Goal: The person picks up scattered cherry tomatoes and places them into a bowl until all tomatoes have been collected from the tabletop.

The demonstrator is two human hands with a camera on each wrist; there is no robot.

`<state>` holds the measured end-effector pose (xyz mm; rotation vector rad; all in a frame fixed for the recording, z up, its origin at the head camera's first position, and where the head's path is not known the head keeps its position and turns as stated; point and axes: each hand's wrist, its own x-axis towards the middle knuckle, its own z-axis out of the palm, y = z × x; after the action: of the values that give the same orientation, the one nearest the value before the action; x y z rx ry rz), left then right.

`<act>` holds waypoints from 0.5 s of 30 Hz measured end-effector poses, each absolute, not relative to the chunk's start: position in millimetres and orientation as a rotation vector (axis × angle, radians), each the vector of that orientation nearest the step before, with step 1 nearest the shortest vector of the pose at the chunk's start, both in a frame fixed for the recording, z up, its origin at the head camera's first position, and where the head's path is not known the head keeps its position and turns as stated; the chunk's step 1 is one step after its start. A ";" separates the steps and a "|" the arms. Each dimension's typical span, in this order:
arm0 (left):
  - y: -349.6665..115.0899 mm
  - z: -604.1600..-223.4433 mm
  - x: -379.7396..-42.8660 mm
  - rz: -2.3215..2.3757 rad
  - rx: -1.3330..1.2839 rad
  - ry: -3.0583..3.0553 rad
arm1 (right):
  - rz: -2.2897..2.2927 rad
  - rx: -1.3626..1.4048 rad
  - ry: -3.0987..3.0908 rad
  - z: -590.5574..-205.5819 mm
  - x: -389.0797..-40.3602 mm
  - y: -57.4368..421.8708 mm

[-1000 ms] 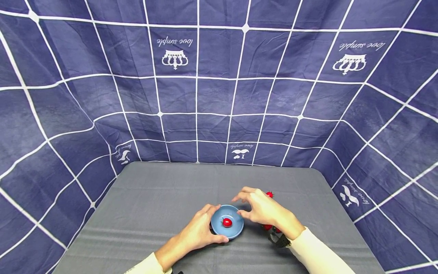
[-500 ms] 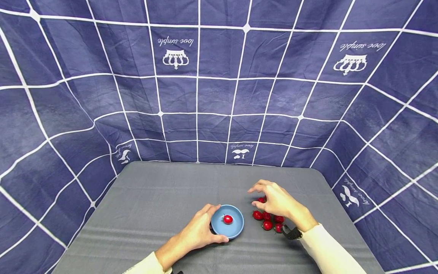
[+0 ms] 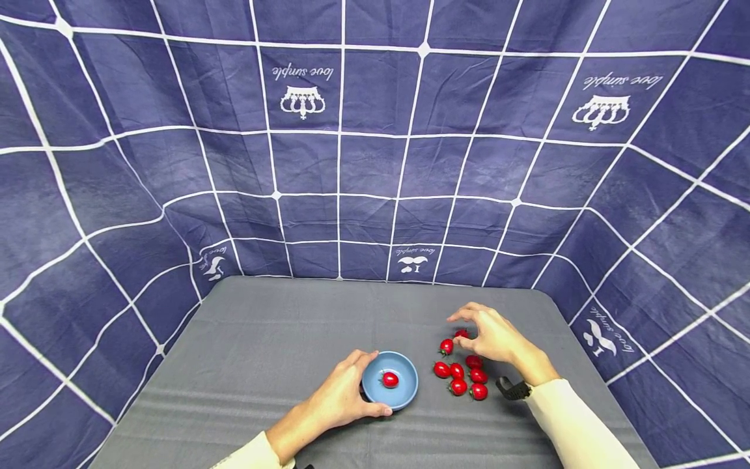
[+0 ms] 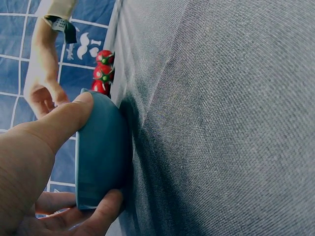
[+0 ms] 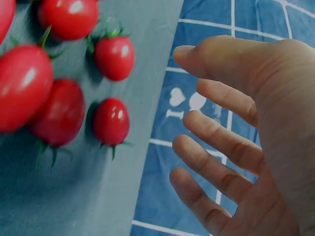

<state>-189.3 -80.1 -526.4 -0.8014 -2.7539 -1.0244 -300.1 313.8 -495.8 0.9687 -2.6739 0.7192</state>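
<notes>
A small blue bowl point(image 3: 404, 392) stands on the grey table with one cherry tomato point(image 3: 390, 379) inside. My left hand point(image 3: 342, 396) grips its left side, thumb at the near edge and fingers round the far edge; the left wrist view shows the thumb on the rim of the bowl point(image 4: 101, 152). Over the far end of a group of cherry tomatoes point(image 3: 457, 370) hovers my right hand point(image 3: 494, 334), fingers loosely bent and holding nothing. In the right wrist view, a gap lies between its fingers and the nearest cherry tomato point(image 5: 111, 121). One far tomato is partly hidden behind the right thumb.
The grey cloth-covered table point(image 3: 281, 339) has a blue, white-gridded curtain point(image 3: 375, 163) standing along its back and sides. A dark band point(image 3: 512, 389) is on my right wrist.
My right hand has moved right, away from the bowl and over the tomato group, uncovering several tomatoes. The tomato in the bowl has rocked slightly. My left hand stays on the bowl.
</notes>
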 end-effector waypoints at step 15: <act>-82.2 -532.9 -191.3 -1.049 -0.837 -2.700 | 0.599 0.787 -2.938 -497.6 -298.1 311.1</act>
<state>-191.3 -82.2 -532.9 -0.8369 -2.6998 -1.0490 -298.1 311.1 -497.6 0.7866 -2.9382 0.5994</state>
